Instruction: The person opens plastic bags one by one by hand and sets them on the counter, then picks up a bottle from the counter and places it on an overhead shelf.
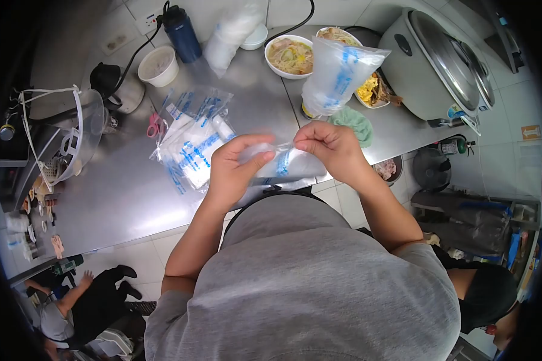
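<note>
A clear plastic bag with blue print (pixel 283 161) lies between my two hands at the front edge of the metal table. My right hand (pixel 333 149) pinches the bag's upper edge between thumb and fingertips. On its other side my left hand (pixel 239 168) curves around the bag with thumb and fingers apart; whether it grips the film is hard to make out. A pile of flat printed bags (pixel 196 144) rests just left of my left hand. Beyond my right hand stands an upright stack of similar bags (pixel 337 75), beside a green cloth (pixel 353 125).
Pink scissors (pixel 155 125) lie by the pile. Behind are a white tub (pixel 159 66), a blue bottle (pixel 182 35), a noodle bowl (pixel 289 56) and a large cooker (pixel 430 63). A kettle (pixel 119 90) stands left. Other people (pixel 96 307) are at lower left and right.
</note>
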### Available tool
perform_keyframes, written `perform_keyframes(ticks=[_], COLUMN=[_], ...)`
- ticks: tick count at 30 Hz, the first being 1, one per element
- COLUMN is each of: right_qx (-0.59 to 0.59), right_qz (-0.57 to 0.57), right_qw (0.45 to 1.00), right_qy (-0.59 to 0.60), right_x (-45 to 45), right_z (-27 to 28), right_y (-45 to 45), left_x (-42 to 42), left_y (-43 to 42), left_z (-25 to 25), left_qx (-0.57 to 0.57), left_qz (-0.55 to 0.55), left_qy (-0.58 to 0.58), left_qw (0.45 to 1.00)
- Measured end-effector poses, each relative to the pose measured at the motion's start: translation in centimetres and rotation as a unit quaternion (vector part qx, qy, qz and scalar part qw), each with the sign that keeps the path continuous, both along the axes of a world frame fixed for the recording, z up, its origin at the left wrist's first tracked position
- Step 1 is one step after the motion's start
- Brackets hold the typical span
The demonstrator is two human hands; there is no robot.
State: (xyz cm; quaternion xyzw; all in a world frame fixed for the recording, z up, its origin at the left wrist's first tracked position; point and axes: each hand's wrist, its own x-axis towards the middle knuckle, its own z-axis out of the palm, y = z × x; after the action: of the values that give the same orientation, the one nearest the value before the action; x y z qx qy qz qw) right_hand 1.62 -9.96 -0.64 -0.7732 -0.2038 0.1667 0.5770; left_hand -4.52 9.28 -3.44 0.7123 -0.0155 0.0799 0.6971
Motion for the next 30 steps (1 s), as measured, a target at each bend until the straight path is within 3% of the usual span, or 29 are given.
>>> perform_keyframes(ticks=[3, 6, 9, 12, 15, 17, 19, 21, 24, 27, 30], right_qx=[0.04, -0.085, -0.064, 0.126, 0.29, 0.149, 0.101, 0.148, 0.141, 0.046, -0.022], right_qz=[-0.042, -0.021, -0.035, -0.067, 0.032, 0.073, 0.109, 0.148, 0.114, 0.225, 0.285], right_qw=[0.998, 0.993, 0.973, 0.983, 0.956, 0.979, 0.98, 0.976, 0.972, 0.919, 0.908], right_qy=[0.036, -0.08, -0.221, -0.118, -0.022, -0.12, -0.131, -0.057, 0.151, 0.32, 0.307], right_x=[-0.4, -0.6, 0.3, 1.7, 4.2, 4.6, 5.3, 6.7, 7.7, 9.7, 10.9], right_z=[0.4, 1.5, 0.9, 0.8, 1.2, 1.6, 1.6, 1.1, 1.5, 1.0, 2.7], right_y=[-0.9, -2.3, -4.0, -6.5, -8.7, -9.2, -10.3, -11.6, -12.5, -14.7, -16.1], left_x=[0.3, 1.2, 1.2, 2.0, 2.5, 3.0, 3.6, 4.6, 5.4, 5.0, 5.6], left_y=[-0.3, -2.4, -3.9, -5.3, -7.0, -8.6, -10.3, -11.8, -12.3, -13.5, -13.9], left_z=[0.1, 0.5, 2.2, 2.6, 2.8, 3.3, 3.7, 3.9, 2.1, 0.6, 2.4], left_qx=[-0.103, -0.155, -0.248, -0.133, -0.052, -0.028, -0.027, -0.047, 0.052, -0.016, -0.296], left_qz=[-0.035, -0.026, -0.085, -0.065, -0.067, -0.068, -0.058, -0.034, -0.065, -0.056, -0.01], left_qy=[0.064, -0.036, 0.054, 0.068, 0.088, 0.054, 0.036, 0.034, 0.182, 0.192, 0.209], left_qw=[0.992, 0.987, 0.964, 0.987, 0.992, 0.996, 0.997, 0.998, 0.98, 0.98, 0.932])
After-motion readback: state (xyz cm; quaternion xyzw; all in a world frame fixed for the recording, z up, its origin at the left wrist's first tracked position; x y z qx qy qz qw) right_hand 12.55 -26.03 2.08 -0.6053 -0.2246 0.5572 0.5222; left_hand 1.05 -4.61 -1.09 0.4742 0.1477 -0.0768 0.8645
